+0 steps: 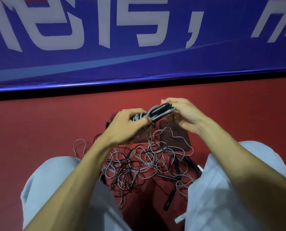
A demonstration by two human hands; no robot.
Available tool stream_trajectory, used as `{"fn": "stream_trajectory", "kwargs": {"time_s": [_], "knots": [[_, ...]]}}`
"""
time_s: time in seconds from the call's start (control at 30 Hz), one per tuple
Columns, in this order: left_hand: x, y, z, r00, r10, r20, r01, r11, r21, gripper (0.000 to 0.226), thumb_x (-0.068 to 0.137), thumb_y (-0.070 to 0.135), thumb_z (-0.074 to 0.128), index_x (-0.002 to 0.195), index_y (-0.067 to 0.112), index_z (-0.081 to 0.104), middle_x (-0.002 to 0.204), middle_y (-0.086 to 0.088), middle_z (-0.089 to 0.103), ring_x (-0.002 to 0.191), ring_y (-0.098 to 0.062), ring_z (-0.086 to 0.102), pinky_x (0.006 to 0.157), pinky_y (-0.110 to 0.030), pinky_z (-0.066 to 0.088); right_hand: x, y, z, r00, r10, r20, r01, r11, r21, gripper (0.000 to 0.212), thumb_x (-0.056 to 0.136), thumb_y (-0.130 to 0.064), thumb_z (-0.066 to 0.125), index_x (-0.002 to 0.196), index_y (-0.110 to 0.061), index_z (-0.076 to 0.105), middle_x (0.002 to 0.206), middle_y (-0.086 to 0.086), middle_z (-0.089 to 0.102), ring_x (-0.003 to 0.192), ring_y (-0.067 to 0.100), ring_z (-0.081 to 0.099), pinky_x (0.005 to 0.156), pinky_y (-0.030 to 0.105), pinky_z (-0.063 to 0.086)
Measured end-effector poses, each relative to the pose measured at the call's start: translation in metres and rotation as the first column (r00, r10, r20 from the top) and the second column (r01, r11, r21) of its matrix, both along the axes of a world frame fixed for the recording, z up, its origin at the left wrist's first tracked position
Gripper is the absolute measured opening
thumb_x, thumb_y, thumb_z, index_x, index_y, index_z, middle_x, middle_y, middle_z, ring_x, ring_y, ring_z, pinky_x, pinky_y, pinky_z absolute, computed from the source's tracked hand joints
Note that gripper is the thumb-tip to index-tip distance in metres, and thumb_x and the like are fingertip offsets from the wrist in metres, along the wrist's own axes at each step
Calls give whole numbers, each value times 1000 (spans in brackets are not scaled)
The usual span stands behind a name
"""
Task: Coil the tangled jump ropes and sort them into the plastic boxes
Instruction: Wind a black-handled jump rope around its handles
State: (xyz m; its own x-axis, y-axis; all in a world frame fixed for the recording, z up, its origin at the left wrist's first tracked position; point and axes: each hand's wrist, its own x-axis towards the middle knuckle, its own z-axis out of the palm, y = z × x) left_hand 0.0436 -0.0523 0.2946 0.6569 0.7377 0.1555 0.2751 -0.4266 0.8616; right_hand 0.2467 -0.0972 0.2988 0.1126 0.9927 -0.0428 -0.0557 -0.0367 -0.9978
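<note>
Grey coiled jump rope (pixel 153 112) with black handles, gripped at either end by left hand (pixel 129 125) and right hand (pixel 183 112), above a grey-and-black tangled rope pile (pixel 142 164) on the red floor (pixel 39 130)

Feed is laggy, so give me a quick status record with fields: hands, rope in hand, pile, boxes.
left hand: grips the wrapped end of the coiled rope
right hand: holds its other end, at the black handles
coiled rope: grey, held above the boxes
tangled pile: grey and dark ropes on the red floor between the legs
plastic boxes: two clear ones beyond the pile; contents unclear
</note>
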Motion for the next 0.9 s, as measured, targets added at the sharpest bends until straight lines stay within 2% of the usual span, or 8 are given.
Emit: {"fn": "stream_trajectory", "kwargs": {"time_s": [0.1, 0.2, 0.33, 0.4, 0.5, 0.63, 0.77, 0.9], "knots": [[-1, 0, 2, 989, 46, 141, -23, 987, -162, 29, 92, 23, 55, 65, 29, 65, 53, -2, 57, 38, -22, 47, 43, -32, 40, -11, 4, 0, 996, -22, -82, 27, 998, 50, 31, 94, 10, 38, 84, -3, 64, 63, 1, 54, 53, 6, 44, 43, 15, 32], [1, -1, 4, 969, 131, 209, -66, 954, -291, 35, 94, 18, 49, 62, 23, 63, 51, -9, 56, 33, -21, 44, 45, -30, 38, -22, 2, 1, 998, 40, 44, -42, 998, 43, 25, 102, -9, 41, 92, -4, 64, 65, 7, 56, 51, 10, 40, 42, 15, 31], [2, 0, 2, 954, 196, 228, -111, 934, -338, 21, 92, 16, 46, 78, 11, 61, 59, -19, 57, 32, -21, 41, 45, -27, 37, -24, -4, 4, 936, 155, 316, -162, 987, -4, 25, 104, -26, 40, 90, -13, 57, 71, 8, 63, 42, 11, 43, 39, 17, 31], [4, 3, 0, 944, 209, 257, -106, 926, -363, 24, 92, 16, 46, 97, 22, 68, 62, -20, 58, 34, -22, 42, 42, -25, 36, -21, -6, 4, 872, 217, 438, -226, 974, -33, 14, 102, -20, 45, 97, -11, 54, 73, 6, 65, 44, 11, 50, 37, 18, 36], [5, 6, -3, 939, 187, 288, -64, 920, -388, 45, 91, 17, 49, 125, 44, 61, 68, -17, 63, 54, -31, 50, 41, -23, 39, -17, -7, 2, 797, 297, 525, -263, 955, -140, 7, 100, -12, 49, 106, -8, 49, 72, 8, 62, 49, 14, 57, 38, 23, 44], [9, 6, -6, 949, 217, 229, -130, 930, -342, 31, 92, 19, 54, 107, 38, 72, 69, -7, 63, 68, -39, 53, 45, -27, 41, -8, -9, -2, 638, 364, 679, -253, 932, -261, 7, 100, -15, 48, 102, -9, 52, 62, 3, 62, 60, 20, 69, 56, 33, 56], [11, 5, -8, 960, 230, 159, -174, 937, -304, 23, 94, 23, 56, 92, 38, 73, 67, -12, 59, 58, -31, 54, 43, -27, 44, -1, -9, -2, 497, 395, 772, -225, 919, -325, 7, 98, -15, 51, 104, -13, 54, 69, 2, 63, 57, 14, 67, 58, 25, 53], [10, 16, -16, 956, 286, 66, -266, 938, -221, 11, 94, 24, 59, 97, 33, 65, 75, -8, 62, 55, -26, 58, 44, -32, 50, 3, -5, -4, 283, 327, 902, -175, 942, -286, 6, 94, -16, 57, 99, -19, 57, 80, -3, 62, 70, 15, 65, 73, 36, 56]]}}
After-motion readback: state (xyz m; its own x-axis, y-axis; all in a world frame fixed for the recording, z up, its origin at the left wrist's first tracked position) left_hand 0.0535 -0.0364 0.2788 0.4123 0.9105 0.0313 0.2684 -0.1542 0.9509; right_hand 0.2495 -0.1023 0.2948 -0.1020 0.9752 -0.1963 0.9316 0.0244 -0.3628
